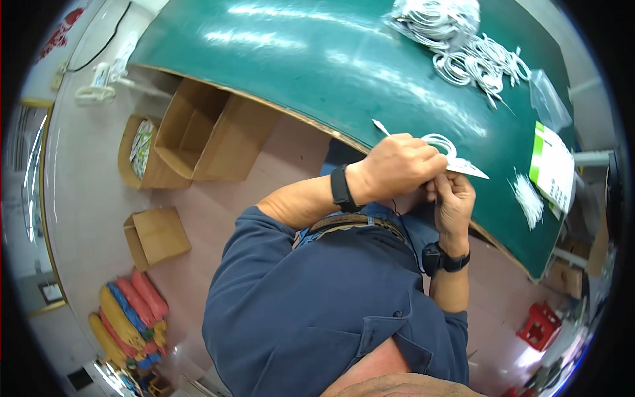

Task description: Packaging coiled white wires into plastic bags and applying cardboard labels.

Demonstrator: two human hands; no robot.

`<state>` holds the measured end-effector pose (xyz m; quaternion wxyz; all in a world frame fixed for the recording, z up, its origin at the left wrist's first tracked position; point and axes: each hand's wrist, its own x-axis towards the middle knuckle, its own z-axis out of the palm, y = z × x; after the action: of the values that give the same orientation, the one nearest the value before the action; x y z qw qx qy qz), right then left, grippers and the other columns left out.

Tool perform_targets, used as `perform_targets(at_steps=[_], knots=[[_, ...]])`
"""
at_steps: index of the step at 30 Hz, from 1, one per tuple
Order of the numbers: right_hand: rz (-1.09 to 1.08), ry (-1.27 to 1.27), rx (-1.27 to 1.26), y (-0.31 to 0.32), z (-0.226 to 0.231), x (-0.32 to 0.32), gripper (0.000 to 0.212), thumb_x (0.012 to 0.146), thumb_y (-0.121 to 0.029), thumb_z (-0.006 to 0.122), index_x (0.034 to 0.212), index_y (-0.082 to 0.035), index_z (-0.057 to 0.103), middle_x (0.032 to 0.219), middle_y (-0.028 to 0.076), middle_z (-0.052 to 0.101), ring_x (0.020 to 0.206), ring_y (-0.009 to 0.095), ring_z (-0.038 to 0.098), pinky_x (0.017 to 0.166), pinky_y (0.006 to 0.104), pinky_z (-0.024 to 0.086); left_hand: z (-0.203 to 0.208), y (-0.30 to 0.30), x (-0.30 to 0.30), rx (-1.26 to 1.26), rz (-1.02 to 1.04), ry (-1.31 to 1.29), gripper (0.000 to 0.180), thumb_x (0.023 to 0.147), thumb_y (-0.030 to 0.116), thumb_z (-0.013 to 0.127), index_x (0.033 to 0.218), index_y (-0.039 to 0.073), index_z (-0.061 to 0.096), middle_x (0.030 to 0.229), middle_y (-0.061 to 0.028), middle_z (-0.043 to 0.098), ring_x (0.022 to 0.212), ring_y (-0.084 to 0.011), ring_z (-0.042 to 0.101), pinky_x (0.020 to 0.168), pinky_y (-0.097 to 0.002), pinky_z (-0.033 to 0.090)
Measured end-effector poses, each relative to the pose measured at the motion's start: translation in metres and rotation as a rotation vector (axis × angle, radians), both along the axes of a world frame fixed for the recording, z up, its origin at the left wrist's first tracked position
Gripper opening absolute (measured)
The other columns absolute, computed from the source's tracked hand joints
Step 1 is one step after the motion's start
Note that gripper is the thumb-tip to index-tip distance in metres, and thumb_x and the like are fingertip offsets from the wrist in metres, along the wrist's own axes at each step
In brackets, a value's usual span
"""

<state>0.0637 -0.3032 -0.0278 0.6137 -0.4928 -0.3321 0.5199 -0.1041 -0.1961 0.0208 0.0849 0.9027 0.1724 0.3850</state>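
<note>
My left hand (pixel 405 167) is closed round a coiled white cable (pixel 442 140) just over the table's near edge. One plug end (pixel 380 126) of the cable sticks out past the knuckles, away from me. Against the coil lies a flat white card (pixel 471 170), its pointed corner showing beyond my fingers. My right hand (pixel 455 206) is pinched close under the card, its fingertips meeting those of the left. What the right fingertips grip is too small and hidden to make out.
On the green table (pixel 317 73) lie a bagged bundle of white cables (pixel 436 23), loose coiled cables (pixel 479 66), a clear bag (pixel 550 99), thin white strips (pixel 527 200) and green-and-white packaging (pixel 554 165). Cardboard boxes (pixel 231 139), colourful sacks (pixel 126 314) and a red crate (pixel 539 326) stand on the floor.
</note>
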Motion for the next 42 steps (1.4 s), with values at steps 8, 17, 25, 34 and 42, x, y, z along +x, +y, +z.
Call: perform_targets(at_steps=[8, 17, 25, 34, 42], knots=[[-0.123, -0.402, 0.076, 0.012, 0.008, 0.0, 0.009, 0.102, -0.007, 0.066, 0.108, -0.001, 0.069, 0.08, 0.002, 0.068, 0.063, 0.006, 0.057, 0.057, 0.02, 0.043, 0.0, 0.015, 0.001, 0.006, -0.04, -0.009, 0.009, 0.084, 0.015, 0.065, 0.086, 0.01, 0.059, 0.08, -0.0033, 0.066, 0.074, -0.0223, 0.07, 0.066, -0.0359, 0.054], [0.016, 0.227, -0.032, 0.027, 0.044, -0.021, 0.014, 0.103, -0.008, 0.061, 0.113, 0.001, 0.066, 0.077, 0.002, 0.062, 0.06, 0.007, 0.052, 0.052, 0.0218, 0.039, 0.011, 0.038, 0.0, -0.019, -0.091, -0.048, 0.009, 0.081, 0.011, 0.066, 0.085, 0.009, 0.058, 0.092, -0.0054, 0.07, 0.079, -0.0241, 0.071, 0.067, -0.0373, 0.054], [-0.017, -0.084, -0.067, 0.024, 0.037, 0.017, 0.018, 0.103, -0.017, 0.066, 0.11, 0.0, 0.069, 0.082, 0.004, 0.068, 0.065, 0.007, 0.058, 0.058, 0.0224, 0.047, 0.0, 0.037, 0.006, 0.024, -0.124, 0.059, 0.016, 0.081, 0.004, 0.073, 0.084, 0.008, 0.058, 0.1, -0.0063, 0.074, 0.085, -0.0261, 0.072, 0.071, -0.0384, 0.055], [-0.301, 0.089, -0.004, 0.016, 0.007, 0.044, 0.021, 0.105, -0.02, 0.065, 0.11, 0.0, 0.067, 0.089, 0.007, 0.072, 0.069, 0.011, 0.065, 0.064, 0.0274, 0.055, -0.014, 0.029, 0.016, -0.183, -0.128, -0.048, 0.026, 0.082, 0.014, 0.081, 0.101, 0.006, 0.066, 0.109, -0.0102, 0.071, 0.103, -0.0299, 0.068, 0.085, -0.0406, 0.052], [-0.315, 0.179, 0.027, 0.012, -0.002, 0.032, 0.019, 0.104, -0.018, 0.067, 0.112, -0.001, 0.068, 0.091, 0.006, 0.072, 0.069, 0.011, 0.065, 0.064, 0.0274, 0.055, -0.033, 0.035, 0.006, -0.428, 0.108, -0.028, 0.035, 0.084, 0.019, 0.083, 0.109, 0.003, 0.066, 0.107, -0.0144, 0.069, 0.101, -0.0336, 0.065, 0.085, -0.0443, 0.05]])
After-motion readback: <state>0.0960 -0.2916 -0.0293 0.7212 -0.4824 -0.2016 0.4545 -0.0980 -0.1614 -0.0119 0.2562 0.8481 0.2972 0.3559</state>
